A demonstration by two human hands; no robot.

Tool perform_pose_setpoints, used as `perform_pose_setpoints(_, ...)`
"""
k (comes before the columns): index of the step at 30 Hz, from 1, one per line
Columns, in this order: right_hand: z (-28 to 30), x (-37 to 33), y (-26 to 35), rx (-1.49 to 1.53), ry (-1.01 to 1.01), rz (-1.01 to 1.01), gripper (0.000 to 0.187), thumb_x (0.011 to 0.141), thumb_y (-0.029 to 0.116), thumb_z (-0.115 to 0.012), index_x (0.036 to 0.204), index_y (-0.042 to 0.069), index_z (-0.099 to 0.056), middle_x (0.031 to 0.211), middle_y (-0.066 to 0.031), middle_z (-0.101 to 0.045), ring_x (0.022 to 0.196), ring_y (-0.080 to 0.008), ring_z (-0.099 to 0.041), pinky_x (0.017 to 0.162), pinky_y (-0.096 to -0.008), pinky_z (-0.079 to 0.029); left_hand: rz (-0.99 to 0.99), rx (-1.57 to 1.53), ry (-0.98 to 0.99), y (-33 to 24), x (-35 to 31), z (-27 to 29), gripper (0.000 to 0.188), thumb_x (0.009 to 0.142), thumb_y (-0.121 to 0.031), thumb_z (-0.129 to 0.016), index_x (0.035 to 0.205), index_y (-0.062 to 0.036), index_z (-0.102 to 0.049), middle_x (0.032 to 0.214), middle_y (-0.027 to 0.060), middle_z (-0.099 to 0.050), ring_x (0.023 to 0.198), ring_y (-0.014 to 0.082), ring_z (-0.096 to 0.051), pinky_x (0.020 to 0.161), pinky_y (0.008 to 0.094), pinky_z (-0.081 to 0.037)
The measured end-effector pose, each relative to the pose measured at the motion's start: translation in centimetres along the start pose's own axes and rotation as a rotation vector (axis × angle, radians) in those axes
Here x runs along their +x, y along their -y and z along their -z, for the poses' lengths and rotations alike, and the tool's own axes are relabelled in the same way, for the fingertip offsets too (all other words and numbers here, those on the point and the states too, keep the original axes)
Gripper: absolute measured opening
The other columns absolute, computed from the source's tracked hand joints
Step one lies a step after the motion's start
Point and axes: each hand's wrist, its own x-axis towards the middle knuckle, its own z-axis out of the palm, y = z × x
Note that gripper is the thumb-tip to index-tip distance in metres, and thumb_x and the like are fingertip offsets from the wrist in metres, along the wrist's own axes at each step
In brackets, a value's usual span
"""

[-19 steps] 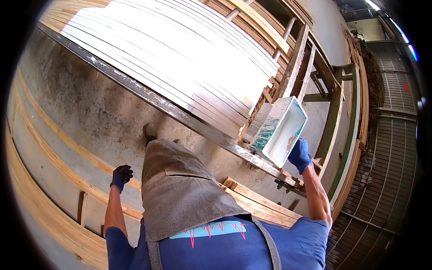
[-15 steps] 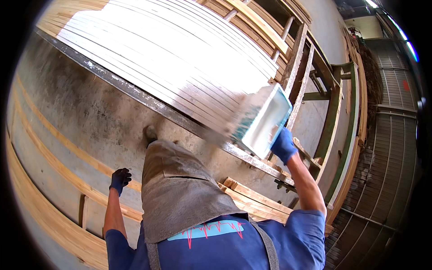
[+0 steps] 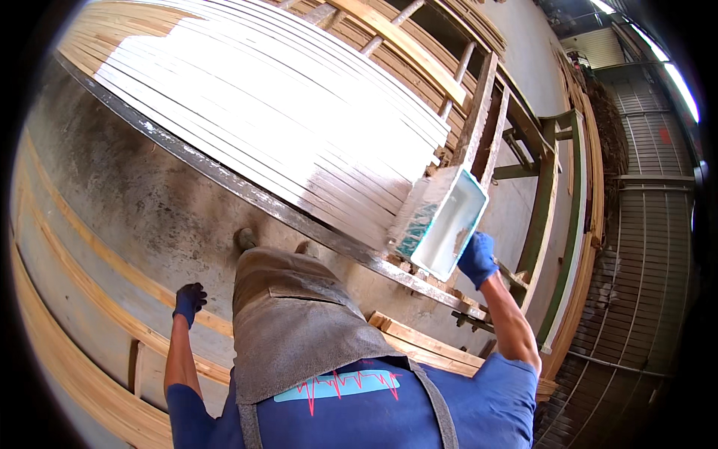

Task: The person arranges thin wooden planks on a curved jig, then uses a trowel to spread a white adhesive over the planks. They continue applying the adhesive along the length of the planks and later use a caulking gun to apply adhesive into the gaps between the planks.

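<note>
My right hand [image 3: 477,260], in a blue glove, grips the near right edge of a rectangular plastic tub [image 3: 449,224], white with teal sides and coated inside with white. The tub is tilted over the right end of long wooden strips laid side by side [image 3: 277,127]. A bright white coating covers much of the strips, while the far left end shows bare wood and a patch beside the tub looks greyer. Away from the strips, at my left side, my left hand [image 3: 191,301] hangs in a dark blue glove with its fingers curled and nothing visible in it.
A metal rail [image 3: 217,187] edges the strips on my side. Rollers and a loose plank [image 3: 404,49] lie beyond them. A green frame [image 3: 542,217] stands at the right. Stacked timber [image 3: 426,340] lies near my right side, with long boards [image 3: 75,344] at the left.
My right hand and the tub have shifted slightly right and nearer to me, and the tub is less blurred. My left hand stays at my side with its fingers curled.
</note>
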Motion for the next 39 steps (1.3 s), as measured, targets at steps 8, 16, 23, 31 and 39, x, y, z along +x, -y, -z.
perform_pose_setpoints(8, -4.6, 2.3, 0.0, 0.253, -0.214, 0.081, 0.007, 0.073, 0.015, -0.061, 0.068, 0.009, -0.06, 0.061, -0.0132, -0.058, 0.058, -0.0329, -0.06, 0.052, -0.0412, -0.047, -0.366, -0.009, 0.142, -5.8, -4.8, -9.0, 0.019, 0.09, -0.024, -0.055, 0.103, -0.0114, -0.063, 0.077, 0.0056, -0.066, 0.058, 0.0166, -0.061, 0.047, 0.0272, -0.043)
perform_pose_setpoints(16, -0.1, 1.4, -8.9, 0.108, -0.232, -0.145, 0.011, 0.076, 0.02, -0.062, 0.078, 0.01, -0.063, 0.064, -0.0127, -0.063, 0.06, -0.0339, -0.064, 0.052, -0.042, -0.048, -0.072, 0.083, 0.029, 4.3, -7.0, -7.1, 0.02, 0.09, -0.029, -0.057, 0.095, -0.0096, -0.059, 0.075, 0.0081, -0.064, 0.053, 0.0163, -0.055, 0.043, 0.0281, -0.037)
perform_pose_setpoints(23, -1.3, 12.7, -1.9, 0.039, -0.184, -0.127, 0.021, 0.077, 0.026, -0.06, 0.076, 0.007, -0.067, 0.072, -0.0209, -0.064, 0.068, -0.0386, -0.064, 0.059, -0.0461, -0.05, -0.228, 0.161, -0.046, 0.0, -9.0, -10.5, 0.012, 0.091, -0.021, -0.056, 0.095, -0.0098, -0.06, 0.074, 0.0073, -0.064, 0.053, 0.015, -0.057, 0.044, 0.0251, -0.039)
perform_pose_setpoints(31, -1.2, 8.2, -3.5, 0.166, -0.147, -0.017, 0.027, 0.082, 0.031, -0.06, 0.101, 0.014, -0.067, 0.084, -0.0144, -0.068, 0.077, -0.0352, -0.066, 0.065, -0.0448, -0.051, -0.066, 0.223, 0.092, 3.5, -5.1, -7.9, 0.024, 0.09, -0.027, -0.056, 0.099, -0.0054, -0.062, 0.081, 0.0106, -0.067, 0.065, 0.0184, -0.063, 0.055, 0.0302, -0.05)
perform_pose_setpoints(39, -1.1, 18.9, 5.2, 0.347, -0.326, 0.316, 0.017, 0.081, 0.023, -0.059, 0.086, 0.007, -0.062, 0.071, -0.0229, -0.062, 0.066, -0.0428, -0.062, 0.056, -0.0505, -0.049, -0.503, 0.061, 0.126, -9.2, -11.2, -13.8, 0.022, 0.09, -0.022, -0.06, 0.101, -0.0032, -0.063, 0.089, 0.0083, -0.067, 0.072, 0.0176, -0.064, 0.06, 0.0307, -0.051)
